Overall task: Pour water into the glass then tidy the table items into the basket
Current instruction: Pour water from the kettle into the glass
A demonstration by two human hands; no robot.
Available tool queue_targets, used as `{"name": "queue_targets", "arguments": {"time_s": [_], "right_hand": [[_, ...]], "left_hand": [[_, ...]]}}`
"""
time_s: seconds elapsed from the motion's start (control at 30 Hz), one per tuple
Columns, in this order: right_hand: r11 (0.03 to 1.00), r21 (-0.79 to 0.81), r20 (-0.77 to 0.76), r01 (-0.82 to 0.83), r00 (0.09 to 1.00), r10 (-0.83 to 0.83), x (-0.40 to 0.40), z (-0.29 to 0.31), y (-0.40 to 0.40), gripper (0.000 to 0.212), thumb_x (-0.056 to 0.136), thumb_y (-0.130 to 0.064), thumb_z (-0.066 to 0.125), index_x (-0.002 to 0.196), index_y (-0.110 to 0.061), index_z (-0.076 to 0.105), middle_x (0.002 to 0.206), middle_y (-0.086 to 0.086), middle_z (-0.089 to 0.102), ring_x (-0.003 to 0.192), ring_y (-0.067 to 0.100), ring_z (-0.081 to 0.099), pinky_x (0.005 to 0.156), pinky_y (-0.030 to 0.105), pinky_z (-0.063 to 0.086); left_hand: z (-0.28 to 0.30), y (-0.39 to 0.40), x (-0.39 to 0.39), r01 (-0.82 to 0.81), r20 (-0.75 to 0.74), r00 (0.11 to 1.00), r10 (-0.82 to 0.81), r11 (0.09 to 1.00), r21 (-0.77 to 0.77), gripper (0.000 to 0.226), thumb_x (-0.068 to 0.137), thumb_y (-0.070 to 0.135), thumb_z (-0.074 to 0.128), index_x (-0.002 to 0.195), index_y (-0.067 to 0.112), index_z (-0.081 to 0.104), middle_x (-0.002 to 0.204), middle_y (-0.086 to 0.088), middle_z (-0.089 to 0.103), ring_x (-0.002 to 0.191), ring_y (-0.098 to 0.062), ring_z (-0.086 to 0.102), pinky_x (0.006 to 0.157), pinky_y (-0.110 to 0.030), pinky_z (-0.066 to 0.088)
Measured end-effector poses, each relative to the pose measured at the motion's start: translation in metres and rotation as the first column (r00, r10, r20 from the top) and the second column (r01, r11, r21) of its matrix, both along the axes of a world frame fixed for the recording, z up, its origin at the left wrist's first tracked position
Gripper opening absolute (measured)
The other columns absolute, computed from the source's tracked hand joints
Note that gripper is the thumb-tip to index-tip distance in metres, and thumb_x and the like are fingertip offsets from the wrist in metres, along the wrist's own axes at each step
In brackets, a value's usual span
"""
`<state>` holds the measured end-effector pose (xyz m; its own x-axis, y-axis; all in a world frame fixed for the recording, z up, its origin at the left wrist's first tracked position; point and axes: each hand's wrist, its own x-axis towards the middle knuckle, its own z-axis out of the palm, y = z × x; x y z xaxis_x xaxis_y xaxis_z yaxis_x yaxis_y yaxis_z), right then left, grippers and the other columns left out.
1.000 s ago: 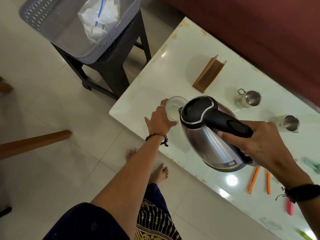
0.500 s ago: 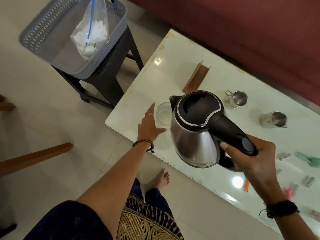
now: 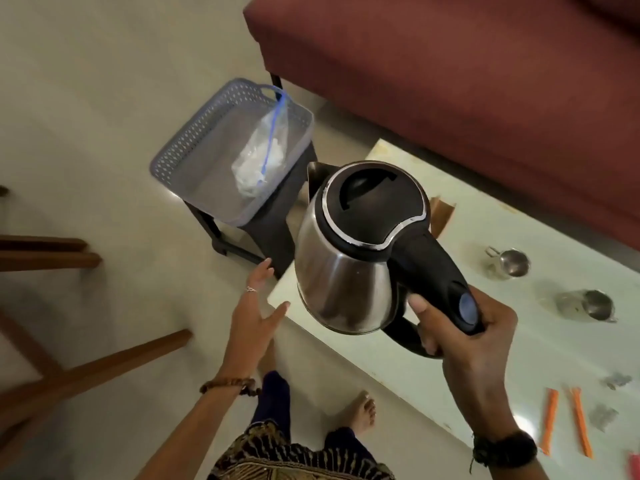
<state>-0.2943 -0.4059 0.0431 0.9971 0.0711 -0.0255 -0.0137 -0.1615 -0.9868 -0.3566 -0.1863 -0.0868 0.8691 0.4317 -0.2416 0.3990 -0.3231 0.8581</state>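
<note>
Two hands show: right hand (image 3: 464,337) grips kettle (image 3: 353,251) by its handle; left hand (image 3: 256,310) hovers spread, seemingly off the table (image 3: 519,341).

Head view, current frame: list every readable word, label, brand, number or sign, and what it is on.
None can be read.
Kettle: no label faces the camera; the handle's blue button carries no legible mark.
Basket: no legible tag shows.
Bag in the basket: no print shows.
Two steel cups: plain.
Small items on the table: too small and blurred to tell.
</note>
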Motion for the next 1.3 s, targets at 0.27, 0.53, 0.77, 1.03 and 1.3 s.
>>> {"name": "queue_targets", "arguments": {"time_s": [0.27, 0.53, 0.77, 1.03, 1.3], "right_hand": [[0.992, 0.074, 0.082, -0.104, 0.992, 0.098, 0.042, 0.024, 0.145, 0.036, 0.067, -0.041, 0.069, 0.048, -0.022, 0.045, 0.043, 0.010, 0.040, 0.039, 0.029, 0.036, 0.038, 0.034, 0.030], [0.971, 0.241, 0.036, -0.005, 0.999, -0.003, 0.103, -0.006, 0.304, 0.037, 0.069, -0.038, 0.070, 0.049, -0.016, 0.048, 0.042, 0.003, 0.043, 0.041, 0.021, 0.040, 0.044, 0.028, 0.036], [0.967, 0.215, -0.031, 0.134, 0.991, -0.131, 0.139, -0.061, 0.399, 0.028, 0.071, -0.044, 0.067, 0.052, -0.033, 0.050, 0.041, -0.011, 0.046, 0.041, 0.008, 0.043, 0.041, 0.018, 0.037], [0.946, 0.100, 0.001, 0.307, 0.951, -0.309, 0.143, -0.104, 0.441, 0.023, 0.075, -0.043, 0.065, 0.062, -0.029, 0.051, 0.052, -0.019, 0.053, 0.045, -0.001, 0.045, 0.044, 0.009, 0.036], [0.914, 0.037, 0.034, 0.405, 0.913, -0.406, 0.140, -0.133, 0.472, 0.020, 0.078, -0.026, 0.067, 0.072, -0.020, 0.049, 0.051, -0.020, 0.047, 0.050, -0.008, 0.052, 0.049, 0.001, 0.038]], "left_hand": [[-0.004, 0.157, 0.033, -0.036, -0.070, 0.995, 0.066, 0.930, 0.366, 0.080, 0.074, 0.005, 0.072, 0.142, 0.018, 0.030, 0.145, -0.005, 0.039, 0.132, -0.021, 0.035, 0.106, -0.027, 0.025], [-0.030, 0.289, 0.122, 0.081, -0.117, 0.993, -0.021, 0.840, 0.536, 0.070, 0.072, 0.021, 0.075, 0.134, 0.013, 0.043, 0.141, -0.009, 0.044, 0.129, -0.025, 0.042, 0.107, -0.038, 0.038], [-0.055, 0.341, 0.170, 0.250, -0.311, 0.944, -0.111, 0.855, 0.453, 0.088, 0.058, 0.040, 0.082, 0.132, 0.012, 0.043, 0.136, -0.008, 0.045, 0.124, -0.027, 0.044, 0.099, -0.050, 0.041], [-0.064, 0.341, 0.175, 0.289, -0.330, 0.927, -0.176, 0.897, 0.333, 0.100, 0.069, 0.032, 0.078, 0.145, 0.010, 0.017, 0.153, -0.007, 0.023, 0.141, -0.021, 0.023, 0.112, -0.045, 0.030], [-0.069, 0.341, 0.169, 0.158, -0.277, 0.953, -0.122, 0.981, 0.111, 0.118, 0.063, 0.023, 0.083, 0.147, 0.014, 0.001, 0.147, -0.008, 0.036, 0.131, -0.028, 0.040, 0.105, -0.050, 0.039]]}}
